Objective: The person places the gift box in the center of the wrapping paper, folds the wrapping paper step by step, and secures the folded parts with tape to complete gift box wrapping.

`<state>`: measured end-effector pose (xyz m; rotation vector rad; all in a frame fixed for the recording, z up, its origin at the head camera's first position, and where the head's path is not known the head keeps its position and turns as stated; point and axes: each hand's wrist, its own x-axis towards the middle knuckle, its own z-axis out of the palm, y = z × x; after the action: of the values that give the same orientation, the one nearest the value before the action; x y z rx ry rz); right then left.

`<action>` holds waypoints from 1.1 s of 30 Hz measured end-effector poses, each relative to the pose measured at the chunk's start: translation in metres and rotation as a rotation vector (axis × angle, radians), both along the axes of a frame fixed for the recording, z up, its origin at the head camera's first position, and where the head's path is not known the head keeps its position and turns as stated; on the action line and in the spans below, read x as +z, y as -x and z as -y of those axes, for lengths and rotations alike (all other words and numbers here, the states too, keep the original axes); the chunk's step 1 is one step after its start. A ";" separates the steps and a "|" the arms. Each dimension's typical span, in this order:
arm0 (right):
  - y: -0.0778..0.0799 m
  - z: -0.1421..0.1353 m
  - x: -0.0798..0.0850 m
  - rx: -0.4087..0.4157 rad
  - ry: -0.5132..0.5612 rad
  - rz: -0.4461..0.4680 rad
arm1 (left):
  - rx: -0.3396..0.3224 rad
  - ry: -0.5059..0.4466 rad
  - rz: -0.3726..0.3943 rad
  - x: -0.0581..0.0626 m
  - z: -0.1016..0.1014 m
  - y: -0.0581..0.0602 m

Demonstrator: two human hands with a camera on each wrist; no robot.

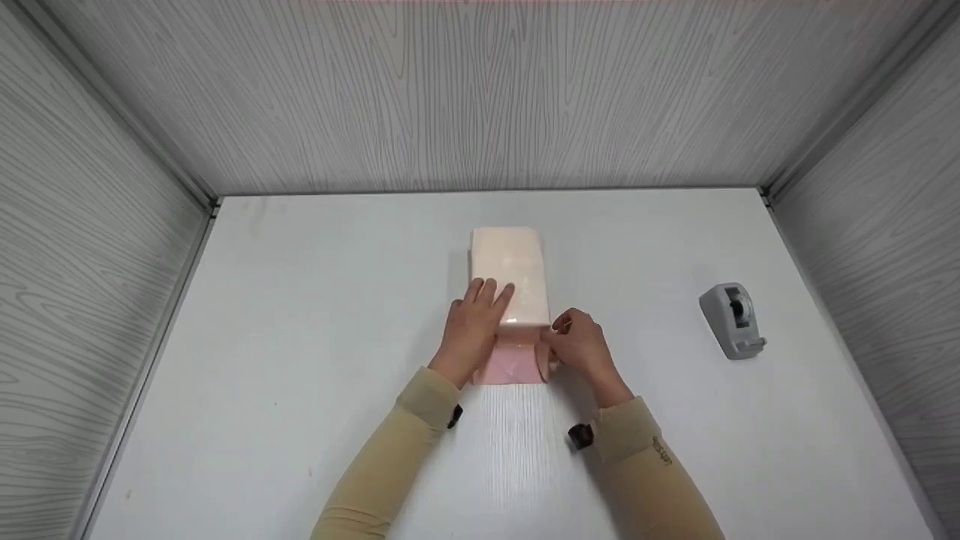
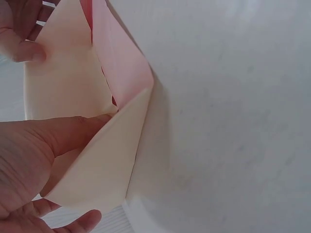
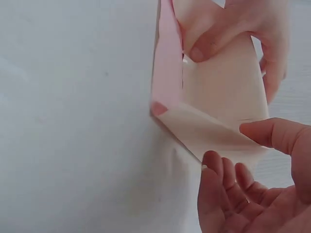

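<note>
A folded piece of cream paper with pink parts lies lengthwise at the middle of the table. Its near end gapes open, and a pink flap spreads flat there. My left hand grips the left side of the paper. In the left wrist view its thumb reaches inside the opening, with the other fingers outside. At the near right corner, my right hand pinches the edge of the paper. The right wrist view has its thumb on the inner face and curled fingers beneath the side fold.
A grey tape dispenser with a roll in it stands on the right part of the white table. Grey wood-grain panels close off the back and both sides. Both forearms come in from the near edge.
</note>
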<state>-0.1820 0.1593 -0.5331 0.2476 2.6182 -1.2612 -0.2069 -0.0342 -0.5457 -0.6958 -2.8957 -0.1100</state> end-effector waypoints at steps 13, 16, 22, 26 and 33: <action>-0.003 -0.001 -0.006 0.004 0.002 -0.016 | 0.019 0.008 0.002 -0.001 -0.002 0.000; -0.005 -0.003 -0.007 -0.025 0.135 -0.016 | 0.021 0.020 -0.019 0.000 -0.003 -0.002; -0.008 -0.003 -0.012 -0.126 0.257 -0.024 | 0.025 0.020 -0.013 0.001 -0.003 -0.003; -0.009 -0.001 -0.014 -0.180 0.282 -0.041 | 0.027 0.018 -0.004 0.001 -0.004 -0.003; -0.013 0.001 -0.016 -0.209 0.306 0.005 | 0.030 0.013 0.016 0.002 -0.004 -0.003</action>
<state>-0.1692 0.1586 -0.5495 0.4767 2.3983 -1.7026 -0.2037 -0.0301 -0.5438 -0.6557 -2.9232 -0.0931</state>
